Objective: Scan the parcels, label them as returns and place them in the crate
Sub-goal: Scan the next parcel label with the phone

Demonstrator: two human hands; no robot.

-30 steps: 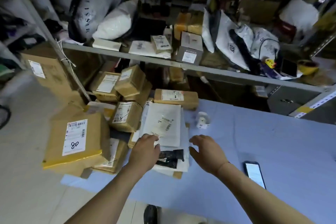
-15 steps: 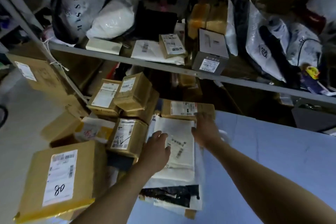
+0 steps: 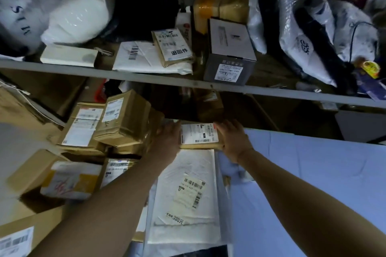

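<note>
Head view: your left hand [image 3: 169, 142] and right hand [image 3: 234, 140] grip the two ends of a flat brown cardboard parcel with a white shipping label [image 3: 199, 136], fingers curled over its far edge. The parcel lies at the back of the pale blue table top [image 3: 302, 173], under the grey metal shelf rail [image 3: 146, 78]. Just in front of it lies a white padded mailer with barcode stickers [image 3: 188, 194]. To your left sits a heap of brown cardboard boxes [image 3: 125, 121]. On the shelf above stand a grey carton [image 3: 229, 52] and a small brown packet with printed black characters [image 3: 172, 47]; you cannot see a crate here
</note>
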